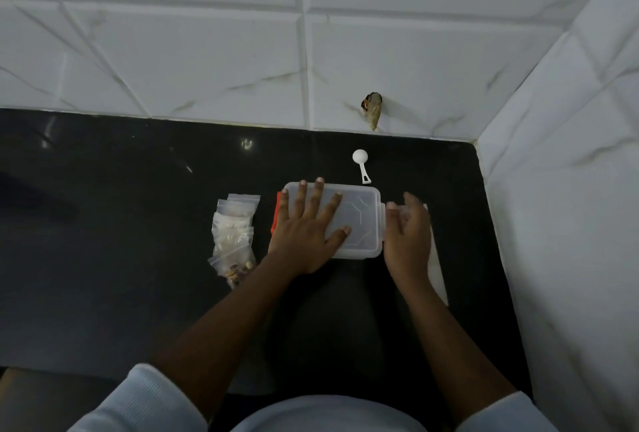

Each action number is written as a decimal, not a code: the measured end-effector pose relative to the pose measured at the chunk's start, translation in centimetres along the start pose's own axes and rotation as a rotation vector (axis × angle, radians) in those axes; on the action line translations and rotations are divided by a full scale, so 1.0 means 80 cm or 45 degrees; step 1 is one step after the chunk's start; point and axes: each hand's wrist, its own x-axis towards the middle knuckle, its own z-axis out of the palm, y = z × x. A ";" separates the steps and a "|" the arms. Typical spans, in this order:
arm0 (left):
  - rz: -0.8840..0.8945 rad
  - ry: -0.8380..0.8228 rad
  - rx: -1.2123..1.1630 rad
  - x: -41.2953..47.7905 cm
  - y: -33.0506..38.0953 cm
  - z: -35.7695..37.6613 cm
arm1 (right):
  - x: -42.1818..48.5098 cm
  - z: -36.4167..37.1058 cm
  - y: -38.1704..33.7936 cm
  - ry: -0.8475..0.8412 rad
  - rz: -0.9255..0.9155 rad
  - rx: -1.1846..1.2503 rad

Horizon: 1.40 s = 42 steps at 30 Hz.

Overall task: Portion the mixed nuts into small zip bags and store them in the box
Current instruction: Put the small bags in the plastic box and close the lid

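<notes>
Pale sleeves (pixel 138 400) frame the near edge. On the black desk (pixel 121 224), the left hand (pixel 306 234) lies flat, fingers spread wide, on the clear box (pixel 359 220), lid on. Just right, the right hand (pixel 408 238) curls at its end clasp. Filled zip bags (pixel 233 238) lie left; a white scoop (pixel 361 165) sits beyond.

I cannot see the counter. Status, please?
Left hand flat on box lid. Right hand at box's right edge. Filled bags still outside, left of box.

No legible text, label, brand or number anywhere.
</notes>
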 end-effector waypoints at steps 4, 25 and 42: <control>-0.086 0.219 -0.191 -0.005 0.000 0.000 | -0.005 0.029 -0.009 -0.255 -0.416 -0.402; -0.038 0.249 -0.404 -0.014 -0.044 -0.017 | -0.009 0.024 -0.010 -0.282 -0.051 0.324; 0.424 -0.140 0.070 0.033 -0.037 -0.043 | 0.060 0.013 0.023 -0.637 0.323 0.338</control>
